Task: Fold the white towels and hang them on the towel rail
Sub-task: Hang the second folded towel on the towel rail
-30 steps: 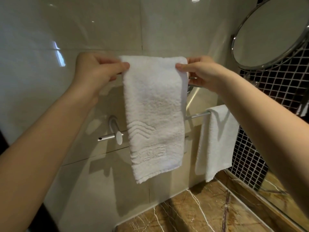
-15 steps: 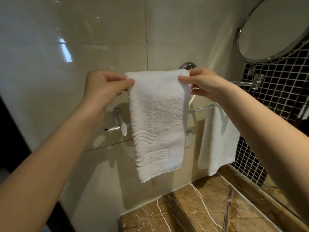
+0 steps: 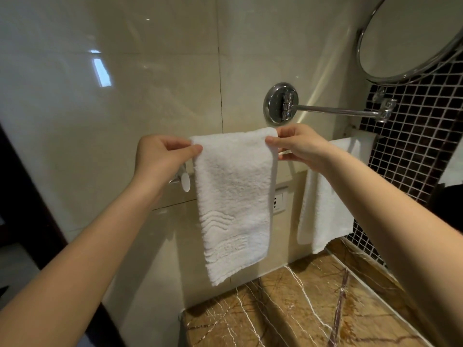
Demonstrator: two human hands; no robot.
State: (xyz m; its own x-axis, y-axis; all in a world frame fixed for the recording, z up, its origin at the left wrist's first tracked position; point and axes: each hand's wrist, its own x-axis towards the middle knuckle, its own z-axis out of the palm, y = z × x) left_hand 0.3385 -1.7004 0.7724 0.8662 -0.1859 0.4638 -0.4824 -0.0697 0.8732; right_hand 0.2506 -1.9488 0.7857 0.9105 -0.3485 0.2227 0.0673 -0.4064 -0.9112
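1. Left hand (image 3: pixel 160 156) pinched the top left corner of the folded white towel (image 3: pixel 233 201), thumb on the front face, the other fingers curled behind it.
2. Right hand (image 3: pixel 300 146) gripped the top right corner the same way, thumb tip on the front edge.
3. Both bare forearms were stretched out toward the wall.
4. The towel hung straight down from the two hands as a long narrow strip, with a woven wave band and a logo block near its lower end.
5. Its top edge was held higher than the line of the towel rail (image 3: pixel 186 182), and its body covered the rail's middle stretch. Could not tell whether any layer lay over the bar.
6. Only the rail's left bracket and end cap showed, just beside the left wrist.
7. A second white towel (image 3: pixel 325 204) was draped over the rail farther right, partly behind the right forearm.
8. Other stuff:
   - a wall socket (image 3: pixel 279 200) between the two towels
   - a chrome mirror mount (image 3: pixel 280 103) with its arm above the right hand
   - a round mirror (image 3: pixel 411 33) at top right
   - dark mosaic tiling (image 3: pixel 413 146)
   - a brown marble counter (image 3: pixel 288 309) below
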